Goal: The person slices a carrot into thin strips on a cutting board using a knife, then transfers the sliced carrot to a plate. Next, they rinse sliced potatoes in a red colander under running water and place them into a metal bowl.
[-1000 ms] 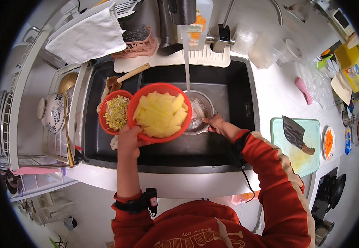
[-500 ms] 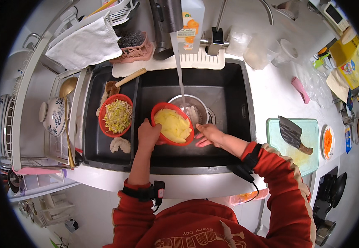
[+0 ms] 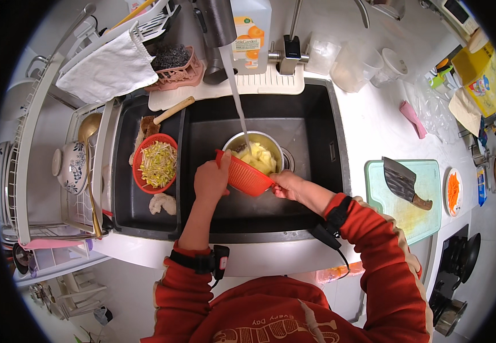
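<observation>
Between my hands a red plastic basket is tipped steeply away from me over a round metal pot in the large sink basin. Pale yellow slices, which look like potato, lie in the pot under its raised edge. A stream of water runs from the dark faucet into the pot. My left hand is closed on the basket's left rim, and my right hand pinches its right end. How many slices still sit inside the basket is hidden.
Left, the smaller basin holds a red basket of bean sprouts, a wooden-handled brush and a pale cloth-like lump. A cleaver rests on a green cutting board at right, beside a plate of shredded carrot. A dish rack stands far left.
The basket has tilted from nearly level to steep, and slices have gone from it into the pot. My right hand, open beside the basket before, has closed on its right end.
</observation>
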Demonstrator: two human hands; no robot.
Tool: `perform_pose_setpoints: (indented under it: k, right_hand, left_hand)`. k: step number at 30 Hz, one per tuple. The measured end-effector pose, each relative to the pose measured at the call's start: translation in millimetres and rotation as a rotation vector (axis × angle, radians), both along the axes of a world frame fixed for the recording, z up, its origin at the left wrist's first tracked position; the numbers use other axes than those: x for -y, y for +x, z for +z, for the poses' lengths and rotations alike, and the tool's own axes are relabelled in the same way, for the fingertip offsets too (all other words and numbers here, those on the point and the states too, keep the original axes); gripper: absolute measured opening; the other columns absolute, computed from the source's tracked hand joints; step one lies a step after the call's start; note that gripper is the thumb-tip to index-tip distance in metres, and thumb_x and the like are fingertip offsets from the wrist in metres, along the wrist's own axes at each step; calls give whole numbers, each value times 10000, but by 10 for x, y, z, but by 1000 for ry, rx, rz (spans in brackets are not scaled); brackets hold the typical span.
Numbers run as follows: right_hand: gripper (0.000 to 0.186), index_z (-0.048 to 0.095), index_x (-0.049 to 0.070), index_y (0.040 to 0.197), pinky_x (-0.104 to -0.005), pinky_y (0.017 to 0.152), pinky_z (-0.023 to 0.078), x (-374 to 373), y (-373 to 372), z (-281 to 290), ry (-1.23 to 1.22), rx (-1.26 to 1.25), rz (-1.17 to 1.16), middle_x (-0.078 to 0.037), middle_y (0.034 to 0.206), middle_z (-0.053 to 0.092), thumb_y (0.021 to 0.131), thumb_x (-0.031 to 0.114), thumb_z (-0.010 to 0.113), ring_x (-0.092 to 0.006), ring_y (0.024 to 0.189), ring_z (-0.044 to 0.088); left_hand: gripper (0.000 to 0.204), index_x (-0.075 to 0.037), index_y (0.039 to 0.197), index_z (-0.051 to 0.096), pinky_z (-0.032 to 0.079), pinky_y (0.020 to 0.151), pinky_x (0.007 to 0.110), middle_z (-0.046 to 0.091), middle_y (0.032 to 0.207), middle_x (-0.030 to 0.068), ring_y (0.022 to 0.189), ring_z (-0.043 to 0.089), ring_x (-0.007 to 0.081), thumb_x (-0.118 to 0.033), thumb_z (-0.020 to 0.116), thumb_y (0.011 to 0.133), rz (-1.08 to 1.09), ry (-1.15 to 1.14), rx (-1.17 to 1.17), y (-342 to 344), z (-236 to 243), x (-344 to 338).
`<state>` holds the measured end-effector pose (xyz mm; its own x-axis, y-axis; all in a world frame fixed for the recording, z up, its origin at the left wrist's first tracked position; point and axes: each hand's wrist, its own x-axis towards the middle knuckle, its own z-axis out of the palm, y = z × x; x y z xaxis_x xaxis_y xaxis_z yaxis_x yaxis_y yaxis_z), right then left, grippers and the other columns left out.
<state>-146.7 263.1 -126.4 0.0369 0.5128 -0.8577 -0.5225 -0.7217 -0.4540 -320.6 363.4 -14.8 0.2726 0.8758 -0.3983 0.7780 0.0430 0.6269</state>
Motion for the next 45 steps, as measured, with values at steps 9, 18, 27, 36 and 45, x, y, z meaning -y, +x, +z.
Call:
perform_pose_setpoints:
  k: [9, 18, 27, 36, 45]
  right_hand:
    - [258, 465, 54, 689, -210, 358, 352, 102, -64, 330, -40, -32, 61, -6, 554, 437, 892, 174, 571, -85, 415, 407]
    - [244, 483, 40, 703, -210, 349, 296, 143, -63, 526, 40, 200, 98, -8, 594, 440, 891, 161, 578, -74, 436, 387]
    - [153, 596, -35, 829, -251, 371, 358, 184, -249, 646, 167, 405, 187, -25, 605, 488, 860, 102, 535, -92, 465, 431]
    - [257, 646, -75, 891, -320, 412, 442, 283, -236, 686, 208, 672, 293, -112, 618, 599, 827, 163, 575, -166, 430, 538]
    - [269, 612, -74, 963, -314, 398, 424, 251, -110, 617, 355, 703, 144, -120, 644, 590, 843, 162, 568, -176, 419, 511]
  left_hand:
    - [553, 63, 879, 634, 468, 386, 272, 581, 538, 122, 405, 593, 197, -434, 408, 972, 107, -101, 268, -133, 213, 80]
    - [570, 60, 1006, 601, 451, 360, 232, 602, 584, 135, 416, 596, 192, -476, 413, 959, 105, -162, 384, -266, 267, 141]
    - [528, 31, 1027, 562, 457, 360, 230, 603, 596, 138, 421, 596, 196, -465, 390, 968, 104, -113, 396, -484, 419, 238]
    - [534, 62, 1029, 538, 486, 388, 267, 615, 655, 149, 456, 622, 216, -460, 503, 927, 95, -221, 294, -528, 325, 239]
    - [524, 51, 1012, 554, 489, 395, 253, 613, 643, 146, 454, 617, 200, -462, 551, 902, 59, -161, 357, -450, 277, 228]
